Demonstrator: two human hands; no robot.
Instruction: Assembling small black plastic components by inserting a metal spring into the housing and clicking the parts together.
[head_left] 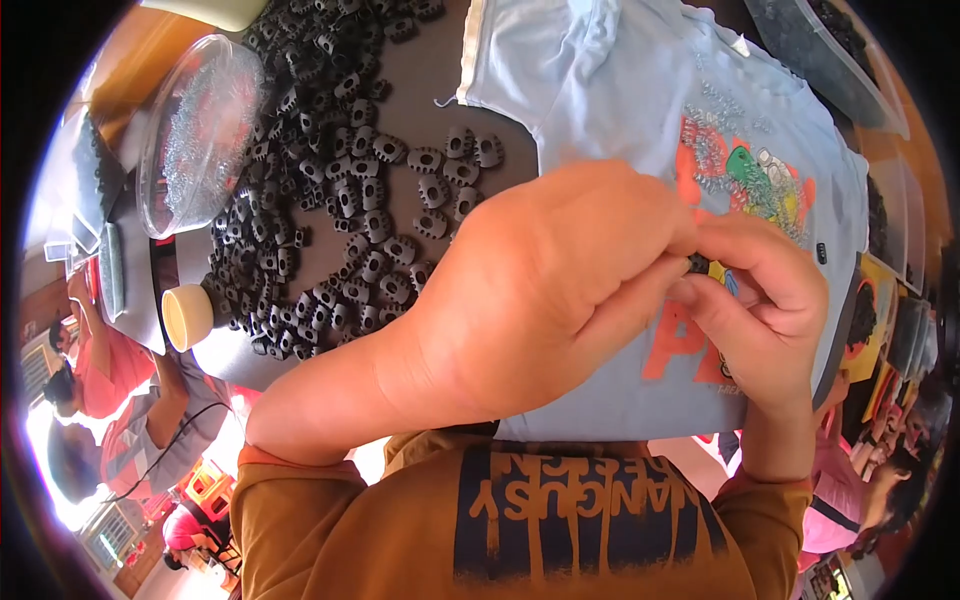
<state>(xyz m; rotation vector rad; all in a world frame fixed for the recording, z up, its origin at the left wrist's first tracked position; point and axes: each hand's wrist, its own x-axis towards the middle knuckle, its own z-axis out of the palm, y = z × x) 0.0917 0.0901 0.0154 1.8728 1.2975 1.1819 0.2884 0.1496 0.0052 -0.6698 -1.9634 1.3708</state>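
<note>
My left hand point(570, 280) is closed in a pinch, its fingertips meeting those of my right hand point(765, 310) above a light blue T-shirt point(600, 130). Between the right thumb and forefinger a small black plastic part point(698, 264) shows. Whatever the left fingertips hold is hidden. Loose small metal springs point(720, 150) are scattered on the shirt's printed picture beyond my hands. One black piece point(822, 253) lies alone on the shirt, right of my right hand. A large heap of black plastic parts with slotted middles point(345, 185) covers the table to the left.
A clear round tub point(150, 190) of springs stands at the far left, with a pale yellow cup point(188, 316) nearer. At the far right sits a clear plastic bin point(830, 60) containing dark parts. Other people point(110, 370) are at both sides.
</note>
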